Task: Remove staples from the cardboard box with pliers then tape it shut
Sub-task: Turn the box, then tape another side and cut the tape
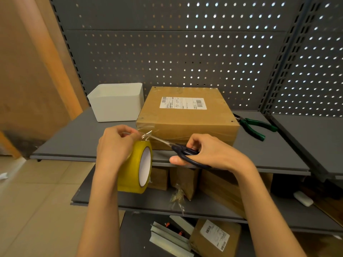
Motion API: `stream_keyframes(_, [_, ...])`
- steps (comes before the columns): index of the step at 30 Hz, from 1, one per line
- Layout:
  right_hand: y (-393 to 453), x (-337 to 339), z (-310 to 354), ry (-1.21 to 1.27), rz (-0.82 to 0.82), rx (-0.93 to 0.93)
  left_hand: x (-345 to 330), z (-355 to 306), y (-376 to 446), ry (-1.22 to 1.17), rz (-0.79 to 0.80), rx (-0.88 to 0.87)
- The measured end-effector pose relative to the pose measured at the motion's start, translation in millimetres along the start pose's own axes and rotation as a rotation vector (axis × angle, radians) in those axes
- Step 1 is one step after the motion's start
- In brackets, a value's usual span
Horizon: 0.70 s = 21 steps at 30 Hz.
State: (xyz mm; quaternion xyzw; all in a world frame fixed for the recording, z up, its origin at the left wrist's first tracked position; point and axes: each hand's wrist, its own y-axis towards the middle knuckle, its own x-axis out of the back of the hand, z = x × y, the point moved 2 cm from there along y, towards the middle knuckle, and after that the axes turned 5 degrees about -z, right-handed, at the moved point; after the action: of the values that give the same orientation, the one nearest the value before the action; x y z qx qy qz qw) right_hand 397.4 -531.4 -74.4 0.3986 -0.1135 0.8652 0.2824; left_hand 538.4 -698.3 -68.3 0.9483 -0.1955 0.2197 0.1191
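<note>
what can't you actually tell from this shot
- Head view: the label on the cardboard box is too small to read.
- Inside of the white bin: hidden by its own front wall.
- Plier jaws: tucked behind the box's right edge.
- Whether the scissors in the right hand have cut the tape: blurred, clear film.
- Left hand fingertips pinching the tape above the tape roll: curled out of sight.

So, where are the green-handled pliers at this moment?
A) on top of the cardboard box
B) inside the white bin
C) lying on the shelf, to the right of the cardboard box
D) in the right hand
C: the pliers lie on the shelf right of the cardboard box, while the right hand holds scissors.
</note>
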Motion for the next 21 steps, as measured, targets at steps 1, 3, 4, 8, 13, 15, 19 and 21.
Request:
stream_keyframes(1, [3, -2, 1, 0.013, 0.003, 0.004, 0, 0, 0, -0.003, -0.002, 0.002])
stream_keyframes(3, [9, -5, 3, 0.049, 0.012, 0.004, 0, 1, 1, -0.007, -0.007, 0.000])
stream_keyframes(4, [11, -7, 4, 0.069, 0.018, 0.005, 0, 1, 0, -0.010, -0.009, -0.001])
stream_keyframes(8, [18, -11, 5, 0.146, 0.060, 0.011, 1, 2, 0, -0.025, -0.010, -0.002])
stream_keyframes(13, [18, -13, 5, 0.231, 0.075, 0.020, -1, 4, 0, -0.020, -0.036, 0.009])
stream_keyframes(15, [18, -14, 4, 0.267, 0.073, 0.025, -1, 5, -1, -0.010, -0.040, 0.017])
stream_keyframes(19, [17, -14, 4, 0.296, 0.067, 0.025, -1, 5, -1, -0.007, -0.039, 0.017])
stream_keyframes(21, [16, -13, 5, 0.289, 0.057, 0.023, -1, 4, -2, -0.007, -0.040, 0.011])
